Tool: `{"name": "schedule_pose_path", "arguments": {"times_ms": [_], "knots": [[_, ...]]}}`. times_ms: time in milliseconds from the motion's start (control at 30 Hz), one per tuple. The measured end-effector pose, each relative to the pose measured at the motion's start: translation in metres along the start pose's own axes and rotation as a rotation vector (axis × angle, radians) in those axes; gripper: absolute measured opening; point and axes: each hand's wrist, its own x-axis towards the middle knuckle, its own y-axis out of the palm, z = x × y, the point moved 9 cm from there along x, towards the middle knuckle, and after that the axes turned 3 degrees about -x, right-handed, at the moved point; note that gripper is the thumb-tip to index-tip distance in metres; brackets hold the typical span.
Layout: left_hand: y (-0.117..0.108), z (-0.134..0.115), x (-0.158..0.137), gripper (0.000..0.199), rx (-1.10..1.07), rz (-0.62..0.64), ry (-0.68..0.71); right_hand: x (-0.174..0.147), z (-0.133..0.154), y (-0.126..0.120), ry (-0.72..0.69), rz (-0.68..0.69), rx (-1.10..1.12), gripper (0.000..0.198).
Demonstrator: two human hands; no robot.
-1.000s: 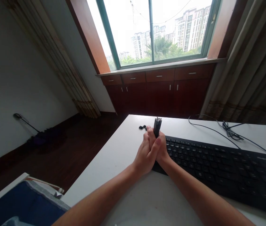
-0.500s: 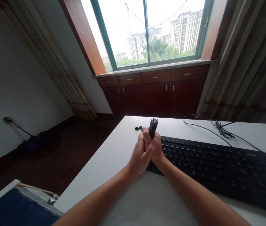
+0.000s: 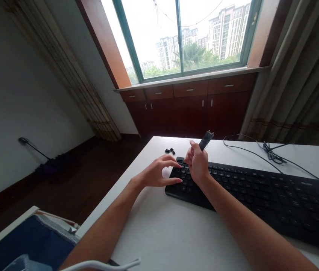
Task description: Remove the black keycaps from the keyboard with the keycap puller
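A black keyboard [image 3: 249, 195] lies at a slant on the white table. My left hand [image 3: 159, 172] is over its left end, thumb and fingers spread apart, with nothing seen between them. The fingertips are at the leftmost keys; whether they touch is hard to tell. My right hand [image 3: 197, 160] is closed around a short black stick-like tool [image 3: 206, 140], whose pronged end points up and away. The rest of the tool is hidden in the fist, above the keyboard's upper left part. Several small black keycaps [image 3: 170, 151] lie just beyond the keyboard's left corner.
A thin black cable [image 3: 274, 156] is bundled behind the keyboard. The white table [image 3: 159, 229] ends at its left edge, beside a dark blue padded seat [image 3: 24, 241]. A white cord [image 3: 103, 265] crosses the bottom of the view. Red-brown cabinets [image 3: 176, 113] stand under the window.
My hands were clasped together around the tool. My left hand has let go and moved down left to the keyboard's end, fingers spread. My right hand, holding the tool, has shifted right.
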Motion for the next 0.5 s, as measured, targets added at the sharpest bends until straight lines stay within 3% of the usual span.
{"name": "schedule_pose_path", "arguments": {"times_ms": [167,367,500], "knots": [[0.001,0.003,0.001,0.027,-0.048,0.020,0.011,0.001,-0.004,-0.004,0.008,-0.008,0.000,0.044],[-0.001,0.008,0.000,0.032,-0.163,0.036,-0.023,-0.005,-0.007,0.005,0.006,0.042,-0.032,0.044],[-0.001,0.011,0.002,0.036,-0.294,-0.003,-0.093,-0.010,-0.016,0.016,0.018,0.150,-0.197,0.044]]}}
